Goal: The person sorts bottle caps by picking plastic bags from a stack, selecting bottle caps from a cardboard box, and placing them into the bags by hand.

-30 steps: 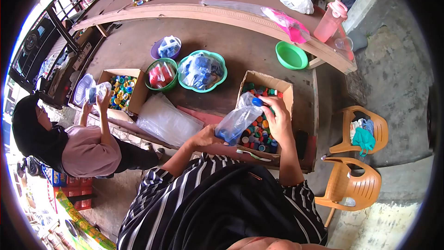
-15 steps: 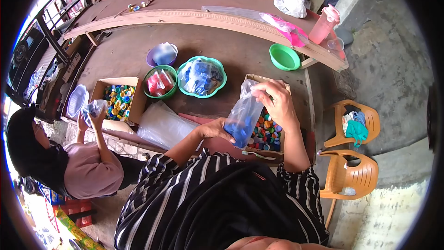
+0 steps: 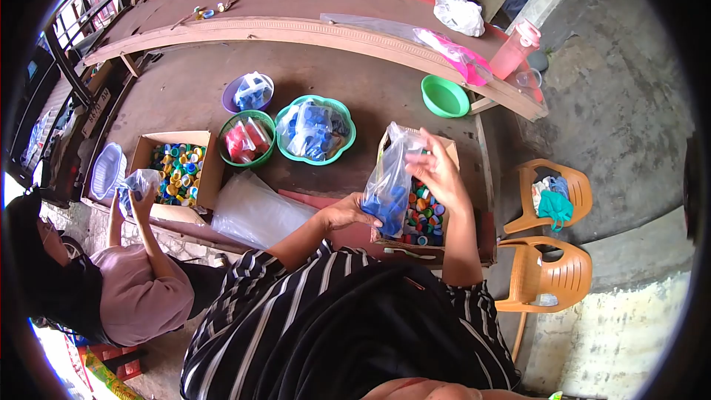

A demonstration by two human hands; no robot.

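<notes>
My left hand [image 3: 346,212] grips the lower side of a clear plastic bag [image 3: 397,159] with blue bottle caps [image 3: 384,206] gathered in its bottom. Beside the bag's upper part is my right hand [image 3: 438,170], its fingers apart; whether a fingertip touches the plastic I cannot tell. Below both hands stands a cardboard box [image 3: 449,150] of mixed-colour bottle caps [image 3: 429,211], partly hidden by the bag and my right hand.
A flower-shaped basin [image 3: 352,131], a green basket [image 3: 221,150] and a purple bowl [image 3: 228,104] hold filled bags. Flat plastic bags [image 3: 259,211] lie left of me. A co-worker [image 3: 141,281] holds a bag by another cap box [image 3: 211,170]. A green bowl [image 3: 446,96] sits at right.
My right hand's fingers have spread from a pinch at the bag's top. The bag's upper part now stands looser and more upright. The whole view has shifted slightly.
</notes>
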